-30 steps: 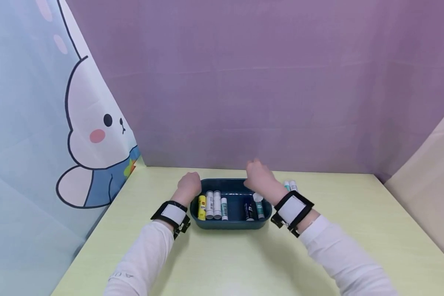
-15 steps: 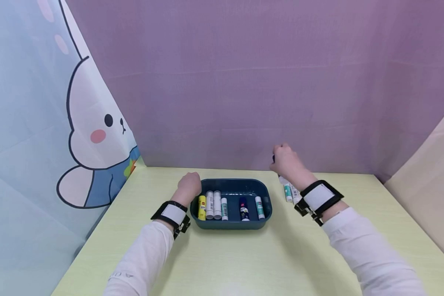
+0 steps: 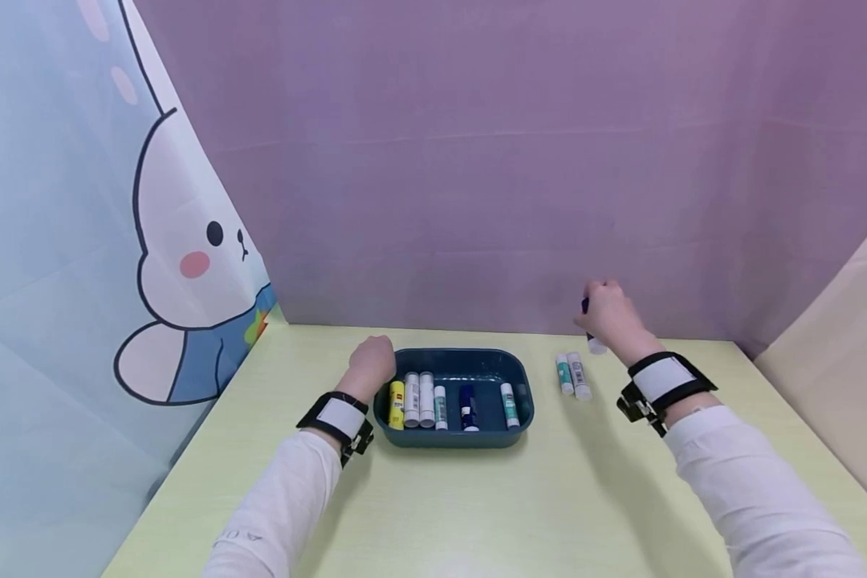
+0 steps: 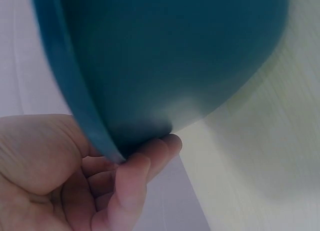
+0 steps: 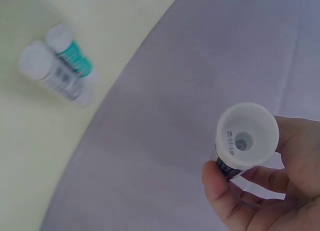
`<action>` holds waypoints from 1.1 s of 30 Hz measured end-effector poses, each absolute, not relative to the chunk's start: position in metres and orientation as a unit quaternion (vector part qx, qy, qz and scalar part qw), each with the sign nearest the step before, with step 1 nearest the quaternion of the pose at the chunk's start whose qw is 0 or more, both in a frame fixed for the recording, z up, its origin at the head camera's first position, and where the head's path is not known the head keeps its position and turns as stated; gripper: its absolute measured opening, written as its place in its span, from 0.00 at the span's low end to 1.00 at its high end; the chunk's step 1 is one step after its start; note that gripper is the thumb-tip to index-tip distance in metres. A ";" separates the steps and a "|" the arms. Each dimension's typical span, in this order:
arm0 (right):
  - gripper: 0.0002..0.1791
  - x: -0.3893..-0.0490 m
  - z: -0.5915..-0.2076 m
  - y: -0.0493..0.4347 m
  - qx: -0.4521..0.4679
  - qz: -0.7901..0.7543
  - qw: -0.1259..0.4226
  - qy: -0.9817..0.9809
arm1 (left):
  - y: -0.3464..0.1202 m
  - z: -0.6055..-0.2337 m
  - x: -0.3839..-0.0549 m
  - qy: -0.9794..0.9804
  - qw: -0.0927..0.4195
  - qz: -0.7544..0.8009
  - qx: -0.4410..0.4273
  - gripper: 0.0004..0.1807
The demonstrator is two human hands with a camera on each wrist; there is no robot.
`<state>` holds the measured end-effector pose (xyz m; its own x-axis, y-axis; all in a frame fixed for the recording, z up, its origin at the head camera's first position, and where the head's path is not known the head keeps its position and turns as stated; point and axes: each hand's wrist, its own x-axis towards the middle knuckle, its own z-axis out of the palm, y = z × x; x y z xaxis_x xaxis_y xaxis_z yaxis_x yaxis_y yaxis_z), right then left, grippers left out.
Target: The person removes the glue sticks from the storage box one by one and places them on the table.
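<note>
A dark teal plastic basin (image 3: 451, 441) sits mid-table, and my left hand (image 3: 371, 365) holds its left end. In the left wrist view, the fingers (image 4: 131, 178) and thumb side pinch the rim (image 4: 92, 118). My right hand (image 3: 610, 317) is raised beyond the basin's right side, gripping a dark blue glue stick (image 3: 596, 346); its hollow white base (image 5: 247, 136) faces the right wrist camera. Inside the basin lie a yellow glue stick (image 3: 396, 405), two white ones (image 3: 418, 400), a small white-and-teal one (image 3: 441, 408), a dark blue one (image 3: 468, 407) and another teal one (image 3: 509, 405).
Right of the basin, a white-and-teal glue stick (image 3: 564, 374) and a larger white one (image 3: 580, 376) lie side by side on the pale table (image 3: 462, 514). A purple cloth (image 3: 491, 201) hangs behind the table; a rabbit-print cloth (image 3: 181, 241) hangs at left.
My right hand has lifted out from over the basin and moved right, past the two glue sticks on the table. The dark blue stick in the basin has rolled slightly left. The left hand stays.
</note>
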<state>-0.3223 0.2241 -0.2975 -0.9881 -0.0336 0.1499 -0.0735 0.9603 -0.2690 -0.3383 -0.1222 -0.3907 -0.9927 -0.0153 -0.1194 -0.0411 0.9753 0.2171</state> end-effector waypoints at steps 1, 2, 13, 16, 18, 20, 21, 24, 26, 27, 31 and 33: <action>0.22 -0.323 -0.300 0.228 0.023 0.141 0.070 -0.987 | -0.122 -0.390 -0.337 0.992 0.055 0.109 -0.011 0.09; 0.23 -0.324 -0.301 0.232 0.019 0.143 0.068 -0.987 | -0.122 -0.390 -0.336 0.993 0.054 0.108 -0.009 0.09; 0.22 -0.334 -0.329 0.264 -0.001 0.156 0.080 -0.985 | -0.123 -0.389 -0.336 0.993 0.044 0.107 -0.007 0.09; 0.21 -0.335 -0.341 0.270 0.002 0.157 0.082 -0.984 | -0.124 -0.389 -0.336 0.993 0.044 0.107 -0.007 0.09; 0.21 -0.337 -0.349 0.274 0.003 0.164 0.082 -0.983 | -0.124 -0.388 -0.335 0.993 0.045 0.108 -0.007 0.09; 0.19 -0.338 -0.357 0.278 0.001 0.167 0.081 -0.983 | -0.124 -0.388 -0.335 0.993 0.047 0.108 -0.006 0.09; 0.19 -0.339 -0.361 0.279 0.003 0.168 0.083 -0.982 | -0.124 -0.388 -0.335 0.993 0.048 0.109 -0.006 0.09; 0.18 -0.341 -0.373 0.283 0.003 0.174 0.088 -0.981 | -0.124 -0.387 -0.334 0.993 0.048 0.107 -0.007 0.09; 0.18 -0.341 -0.380 0.285 0.003 0.177 0.089 -0.980 | -0.123 -0.387 -0.334 0.993 0.047 0.106 -0.007 0.09; 0.18 -0.341 -0.384 0.285 0.002 0.180 0.088 -0.980 | -0.124 -0.387 -0.334 0.993 0.046 0.105 -0.008 0.09; 0.19 -0.340 -0.396 0.284 0.000 0.191 0.080 -0.978 | -0.123 -0.387 -0.335 0.994 0.047 0.103 -0.010 0.10; 0.20 -0.340 -0.401 0.283 0.000 0.196 0.076 -0.978 | -0.123 -0.387 -0.335 0.993 0.050 0.103 -0.011 0.10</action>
